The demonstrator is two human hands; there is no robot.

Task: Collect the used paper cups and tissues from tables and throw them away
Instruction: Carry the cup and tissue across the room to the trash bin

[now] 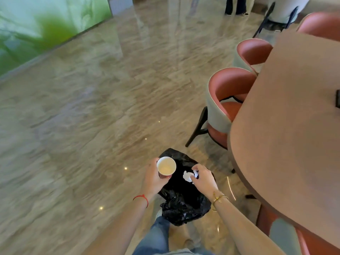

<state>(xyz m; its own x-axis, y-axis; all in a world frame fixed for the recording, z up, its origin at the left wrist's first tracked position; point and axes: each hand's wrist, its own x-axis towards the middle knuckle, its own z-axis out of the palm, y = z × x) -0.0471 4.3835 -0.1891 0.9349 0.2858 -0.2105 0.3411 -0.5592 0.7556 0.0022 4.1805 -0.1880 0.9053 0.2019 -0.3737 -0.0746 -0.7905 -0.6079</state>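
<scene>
My left hand (153, 178) grips a paper cup (166, 166), white inside and upright, above the left edge of a black bin bag (181, 201). My right hand (203, 178) pinches a crumpled white tissue (188, 176) over the bag's dark opening. The bag hangs between my two hands, in front of my legs; which hand holds it up I cannot tell.
A long brown table (287, 126) runs along the right. Two red-and-grey chairs (223, 107) are tucked at its left side, and another chair (287, 234) stands near my right arm. Shiny stone floor (92, 116) spreads to the left. A person's legs (235, 6) stand far back.
</scene>
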